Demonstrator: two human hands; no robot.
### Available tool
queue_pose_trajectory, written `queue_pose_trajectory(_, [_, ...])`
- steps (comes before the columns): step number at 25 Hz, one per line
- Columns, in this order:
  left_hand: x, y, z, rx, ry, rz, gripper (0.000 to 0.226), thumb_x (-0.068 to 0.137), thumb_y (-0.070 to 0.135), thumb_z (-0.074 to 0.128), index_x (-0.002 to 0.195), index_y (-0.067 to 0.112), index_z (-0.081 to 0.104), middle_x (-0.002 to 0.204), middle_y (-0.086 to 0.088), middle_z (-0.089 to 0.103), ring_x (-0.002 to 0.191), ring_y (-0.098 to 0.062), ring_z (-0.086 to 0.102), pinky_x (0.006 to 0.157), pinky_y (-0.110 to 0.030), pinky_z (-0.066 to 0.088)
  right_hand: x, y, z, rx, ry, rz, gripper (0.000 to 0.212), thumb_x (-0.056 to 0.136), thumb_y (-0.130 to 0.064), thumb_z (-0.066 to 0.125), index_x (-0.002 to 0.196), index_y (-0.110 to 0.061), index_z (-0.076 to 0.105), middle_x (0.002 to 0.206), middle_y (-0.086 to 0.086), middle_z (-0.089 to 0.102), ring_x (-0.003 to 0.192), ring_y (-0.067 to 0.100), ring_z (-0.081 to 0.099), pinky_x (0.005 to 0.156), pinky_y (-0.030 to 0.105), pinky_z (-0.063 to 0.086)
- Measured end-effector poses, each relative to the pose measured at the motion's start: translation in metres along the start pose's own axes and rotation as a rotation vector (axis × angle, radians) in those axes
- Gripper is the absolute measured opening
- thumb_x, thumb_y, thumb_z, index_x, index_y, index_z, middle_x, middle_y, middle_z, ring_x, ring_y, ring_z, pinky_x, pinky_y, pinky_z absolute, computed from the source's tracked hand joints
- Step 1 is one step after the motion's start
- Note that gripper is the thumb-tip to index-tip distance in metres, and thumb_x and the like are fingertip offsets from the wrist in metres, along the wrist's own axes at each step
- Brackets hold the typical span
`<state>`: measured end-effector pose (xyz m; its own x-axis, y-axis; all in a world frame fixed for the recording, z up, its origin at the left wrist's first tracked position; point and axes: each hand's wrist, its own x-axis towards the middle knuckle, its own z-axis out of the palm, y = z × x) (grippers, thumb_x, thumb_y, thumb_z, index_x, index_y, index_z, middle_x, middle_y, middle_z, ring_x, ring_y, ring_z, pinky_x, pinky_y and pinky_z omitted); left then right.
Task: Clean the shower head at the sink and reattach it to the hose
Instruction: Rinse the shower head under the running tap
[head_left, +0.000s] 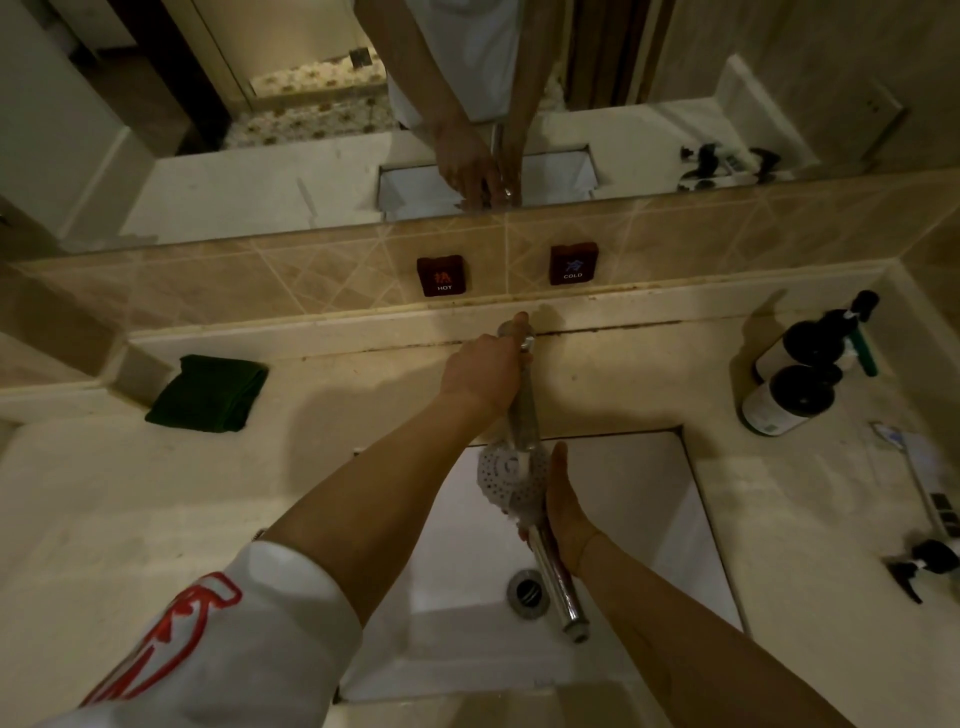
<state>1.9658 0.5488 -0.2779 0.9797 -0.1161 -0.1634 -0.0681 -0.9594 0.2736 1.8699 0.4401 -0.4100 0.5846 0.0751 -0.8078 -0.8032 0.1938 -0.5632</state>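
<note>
My right hand (566, 499) grips the shower head (498, 470) over the white sink (623, 499). Its round white perforated face sits under the tap spout, and its chrome handle (558, 582) slopes down toward the drain (527, 592), threaded end free. My left hand (483, 371) is closed around the top of the chrome tap (522, 410) at the back of the counter. Whether water is running, I cannot tell. No hose is in view.
A folded dark green cloth (208, 392) lies on the counter at the left. Dark pump bottles (802, 374) stand at the right, with a toothbrush (914, 467) and a small sprayer (924, 564) nearer. HOT (440, 275) and COLD (573, 264) labels sit on the tiled wall below the mirror.
</note>
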Motion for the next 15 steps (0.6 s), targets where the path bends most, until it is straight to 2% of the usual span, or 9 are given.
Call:
queue_pose_trajectory(4, [0.0, 0.0, 0.0, -0.005, -0.002, 0.003, 0.05, 0.101, 0.033, 0.032, 0.148, 0.025, 0.018, 0.108, -0.017, 0.061, 0.092, -0.034, 0.059, 0.067, -0.036, 0.042, 0.005, 0.008, -0.004, -0.145, -0.031, -0.005, 0.13, 0.046, -0.101, 0.024, 0.14, -0.015, 0.046, 0.114, 0.026, 0.066, 0.051, 0.022, 0.062, 0.042, 0.025, 0.046])
queue_pose_trajectory(7, [-0.001, 0.0, 0.0, 0.001, 0.011, 0.001, 0.05, 0.101, 0.033, 0.032, 0.148, 0.025, 0.018, 0.108, -0.017, 0.061, 0.091, -0.033, 0.059, 0.066, -0.034, 0.039, 0.009, 0.016, -0.017, -0.245, -0.041, -0.041, 0.139, 0.034, -0.108, 0.027, 0.146, -0.026, 0.039, 0.12, 0.018, 0.065, 0.076, 0.032, 0.071, 0.056, 0.041, 0.059])
queue_pose_trajectory(8, [-0.001, 0.001, 0.001, 0.0, 0.014, -0.002, 0.05, 0.101, 0.033, 0.032, 0.148, 0.025, 0.018, 0.108, -0.017, 0.061, 0.092, -0.033, 0.059, 0.066, -0.034, 0.039, 0.008, 0.017, -0.022, -0.279, -0.038, -0.044, 0.14, 0.033, -0.108, 0.027, 0.147, -0.028, 0.039, 0.122, 0.016, 0.065, 0.086, 0.034, 0.071, 0.061, 0.044, 0.061])
queue_pose_trajectory(9, [-0.001, 0.0, 0.001, -0.002, 0.014, -0.006, 0.05, 0.101, 0.033, 0.032, 0.148, 0.025, 0.018, 0.108, -0.016, 0.061, 0.092, -0.033, 0.059, 0.067, -0.035, 0.04, 0.008, 0.019, -0.028, -0.299, -0.041, -0.043, 0.14, 0.032, -0.108, 0.028, 0.147, -0.029, 0.04, 0.122, 0.014, 0.066, 0.09, 0.035, 0.071, 0.06, 0.041, 0.06])
queue_pose_trajectory(11, [-0.001, 0.001, 0.0, -0.002, 0.015, -0.011, 0.05, 0.101, 0.033, 0.033, 0.148, 0.025, 0.018, 0.107, -0.016, 0.061, 0.091, -0.032, 0.059, 0.067, -0.035, 0.041, -0.003, 0.015, -0.036, -0.332, -0.04, -0.043, 0.135, 0.037, -0.107, 0.029, 0.145, -0.027, 0.044, 0.12, 0.014, 0.067, 0.088, 0.032, 0.071, 0.052, 0.031, 0.055])
queue_pose_trajectory(12, [-0.001, 0.001, 0.0, -0.001, 0.017, -0.009, 0.05, 0.1, 0.032, 0.033, 0.148, 0.025, 0.018, 0.107, -0.016, 0.061, 0.09, -0.032, 0.059, 0.067, -0.035, 0.042, -0.005, 0.014, -0.04, -0.318, -0.043, -0.04, 0.128, 0.046, -0.105, 0.03, 0.145, -0.025, 0.045, 0.119, 0.014, 0.067, 0.081, 0.026, 0.071, 0.048, 0.027, 0.053])
queue_pose_trajectory(14, [-0.002, 0.001, 0.001, 0.004, 0.024, -0.008, 0.05, 0.1, 0.031, 0.034, 0.148, 0.025, 0.018, 0.106, -0.016, 0.061, 0.09, -0.032, 0.059, 0.066, -0.034, 0.041, -0.009, 0.011, -0.048, -0.229, -0.074, -0.052, 0.096, 0.082, -0.084, 0.024, 0.142, -0.012, 0.047, 0.104, 0.015, 0.067, 0.059, 0.012, 0.068, 0.043, 0.023, 0.049])
queue_pose_trajectory(15, [-0.002, 0.001, 0.0, 0.005, 0.026, -0.009, 0.05, 0.1, 0.031, 0.033, 0.147, 0.025, 0.019, 0.106, -0.016, 0.061, 0.09, -0.032, 0.059, 0.066, -0.034, 0.04, -0.012, 0.01, -0.05, -0.173, -0.082, -0.067, 0.085, 0.092, -0.071, 0.019, 0.139, -0.007, 0.049, 0.095, 0.014, 0.066, 0.051, 0.008, 0.064, 0.041, 0.022, 0.047])
